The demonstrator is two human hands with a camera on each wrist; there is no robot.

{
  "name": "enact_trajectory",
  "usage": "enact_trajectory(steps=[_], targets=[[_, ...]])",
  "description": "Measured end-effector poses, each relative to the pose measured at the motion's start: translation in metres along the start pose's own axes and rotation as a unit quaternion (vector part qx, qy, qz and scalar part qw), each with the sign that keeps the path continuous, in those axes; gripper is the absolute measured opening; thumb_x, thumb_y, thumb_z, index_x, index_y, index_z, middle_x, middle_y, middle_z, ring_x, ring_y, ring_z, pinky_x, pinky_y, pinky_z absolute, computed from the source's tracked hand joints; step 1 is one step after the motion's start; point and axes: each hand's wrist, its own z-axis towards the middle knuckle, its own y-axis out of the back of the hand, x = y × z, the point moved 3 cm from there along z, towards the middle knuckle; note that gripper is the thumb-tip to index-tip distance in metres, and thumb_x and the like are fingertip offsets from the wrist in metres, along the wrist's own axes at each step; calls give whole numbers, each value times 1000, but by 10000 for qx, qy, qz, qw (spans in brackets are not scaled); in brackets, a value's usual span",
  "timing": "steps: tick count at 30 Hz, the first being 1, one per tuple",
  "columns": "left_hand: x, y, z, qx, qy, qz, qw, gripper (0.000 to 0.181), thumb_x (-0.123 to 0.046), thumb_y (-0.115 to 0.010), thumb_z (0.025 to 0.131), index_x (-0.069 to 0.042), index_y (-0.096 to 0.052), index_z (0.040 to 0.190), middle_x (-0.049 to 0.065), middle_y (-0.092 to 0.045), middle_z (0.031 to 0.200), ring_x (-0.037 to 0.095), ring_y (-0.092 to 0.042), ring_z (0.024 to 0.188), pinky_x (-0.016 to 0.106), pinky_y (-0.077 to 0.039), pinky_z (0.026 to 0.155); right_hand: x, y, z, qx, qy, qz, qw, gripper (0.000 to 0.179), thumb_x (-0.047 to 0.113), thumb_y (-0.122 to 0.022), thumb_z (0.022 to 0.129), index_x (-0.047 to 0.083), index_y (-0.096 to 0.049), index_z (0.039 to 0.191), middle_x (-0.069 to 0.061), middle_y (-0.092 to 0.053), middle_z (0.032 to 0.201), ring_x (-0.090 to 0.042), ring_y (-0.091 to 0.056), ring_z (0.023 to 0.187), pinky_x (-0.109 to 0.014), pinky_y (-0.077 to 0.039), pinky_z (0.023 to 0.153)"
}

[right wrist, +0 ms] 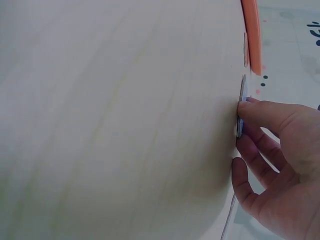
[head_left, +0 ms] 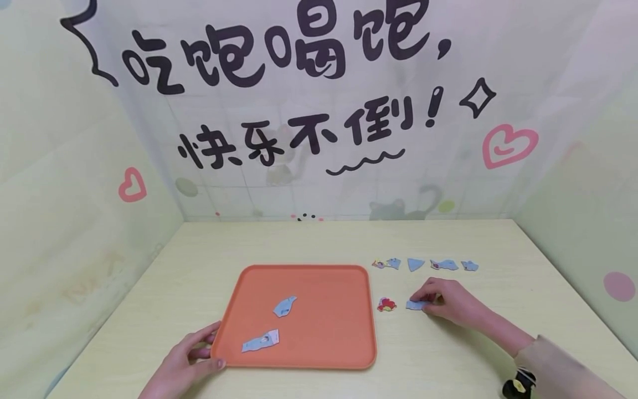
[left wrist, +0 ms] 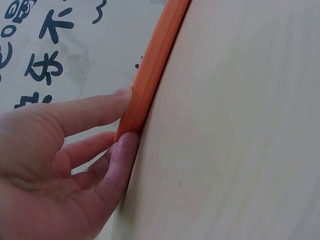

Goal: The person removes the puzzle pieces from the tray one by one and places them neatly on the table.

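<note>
My left hand [head_left: 186, 357] grips the near left corner of an orange tray [head_left: 319, 354], thumb at the front edge and fingers along the left side. In the left wrist view, the thumb and fingertips touch the tray's rim [left wrist: 145, 85]. Inside the tray lie two light blue jigsaw-like pieces, an upper piece [head_left: 285, 306] and a longer lower piece [head_left: 260, 341]. Right of the tray, my right hand [head_left: 448, 302] pinches a flat light blue piece [head_left: 415, 305] at the tabletop. The right wrist view shows that piece [right wrist: 242, 100] edge-on between thumb and fingers.
A red piece [head_left: 386, 305] lies between the tray and my right hand. Behind the hand, several pieces form a row, including a triangular piece [head_left: 415, 264] and a small rightmost piece [head_left: 469, 266]. A printed backdrop [head_left: 319, 188] stands at the table's back edge.
</note>
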Motion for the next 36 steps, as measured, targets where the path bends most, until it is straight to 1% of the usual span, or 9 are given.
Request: enact_trajectory(steps=[2, 8, 12, 19, 22, 26, 30, 36], targets=[[1, 0, 0, 11, -25, -6, 10000, 81, -22, -81, 81, -5, -42, 149, 13, -57, 132, 20, -61, 107, 30, -50, 85, -1, 0, 0, 14, 39, 21, 10000, 22, 8, -75, 85, 17, -76, 105, 6, -69, 97, -2, -56, 84, -19, -51, 72], [3, -2, 0, 20, 137, -90, 9999, 83, -25, -83, 78, -7, -43, 149, 15, -56, 136, 20, -60, 107, 30, -50, 84, -4, 0, 0, 53, 195, 64, 9998, 22, 8, -74, 85, 17, -76, 106, 5, -69, 97, 1, -55, 83, -19, -51, 71], [2, -2, 1, 15, 120, -88, 9999, 82, -24, -83, 79, -8, -43, 149, 15, -56, 136, 19, -60, 106, 31, -50, 84, -6, 0, 0, 10, 266, 63, 9996, 23, 8, -75, 85, 17, -76, 105, 5, -69, 97, 1, -55, 82, -19, -51, 71], [3, -2, 2, -4, 141, -54, 9999, 81, -23, -82, 79, -7, -43, 149, 15, -56, 135, 18, -60, 106, 29, -50, 82, -6, -1, -1, -13, 255, 120, 9996, 22, 9, -75, 85, 17, -76, 105, 5, -69, 96, 3, -53, 81, -18, -50, 70], [3, -1, 1, 13, 73, -64, 10000, 81, -22, -82, 79, -6, -42, 149, 15, -56, 135, 18, -60, 106, 29, -50, 82, -6, -1, -1, -16, 274, 132, 9995, 22, 9, -75, 85, 17, -76, 106, 5, -69, 96, 3, -53, 82, -18, -50, 71], [3, -2, 1, 12, 76, -110, 9999, 82, -23, -83, 79, -7, -43, 149, 15, -56, 135, 19, -60, 106, 29, -49, 82, -5, 0, -1, -6, 272, 147, 9995, 22, 9, -75, 85, 17, -76, 106, 6, -69, 96, 3, -52, 81, -18, -49, 70], [3, -2, 1, -10, 146, -113, 9998, 83, -24, -83, 78, -8, -44, 148, 14, -56, 136, 19, -60, 106, 29, -49, 82, -5, 0, -1, -8, 258, 167, 9995, 21, 9, -75, 85, 17, -76, 106, 5, -69, 96, 3, -52, 81, -18, -49, 70], [2, -1, 1, -1, 105, -69, 9999, 82, -24, -83, 79, -7, -43, 149, 15, -56, 136, 18, -60, 105, 28, -49, 82, -5, -1, -1, -16, 213, 183, 9996, 21, 10, -75, 85, 17, -76, 105, 5, -69, 96, 3, -52, 81, -18, -49, 70]])
